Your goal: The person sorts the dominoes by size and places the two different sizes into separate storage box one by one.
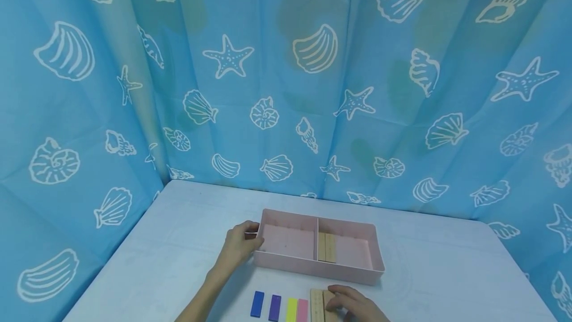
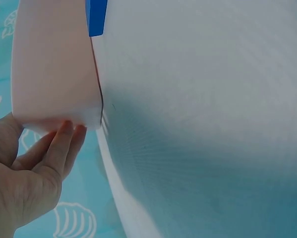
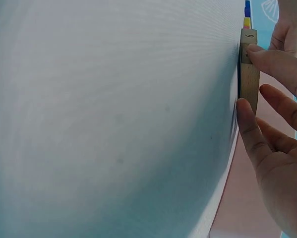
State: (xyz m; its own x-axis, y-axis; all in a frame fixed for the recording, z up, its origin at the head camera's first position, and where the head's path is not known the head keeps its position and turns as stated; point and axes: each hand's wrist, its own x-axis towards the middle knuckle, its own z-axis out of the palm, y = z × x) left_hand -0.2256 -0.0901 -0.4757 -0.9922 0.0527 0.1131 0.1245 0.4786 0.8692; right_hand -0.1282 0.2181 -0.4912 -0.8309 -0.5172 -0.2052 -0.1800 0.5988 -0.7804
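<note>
A shallow pink tray [image 1: 313, 265] with two compartments stands on the white table. At its left end my left hand [image 1: 241, 243] grips the end wall, thumb over the rim and fingers outside; in the left wrist view the fingertips [image 2: 64, 126] touch the tray's end. Two wooden blocks [image 1: 327, 247] stand side by side in the right compartment, against the divider. In front of the tray, my right hand [image 1: 353, 303] pinches a wooden block [image 3: 250, 82] marked with a figure on one end. Another wooden block [image 1: 317, 304] lies right beside it, to the left.
Left of the wooden blocks lie a pink strip [image 1: 302, 309], a yellow strip [image 1: 291, 309], a purple strip [image 1: 274, 308] and a blue strip [image 1: 257, 304] in a row. A blue curtain [image 1: 277, 88] with shells and starfish hangs behind the table [image 1: 214, 202].
</note>
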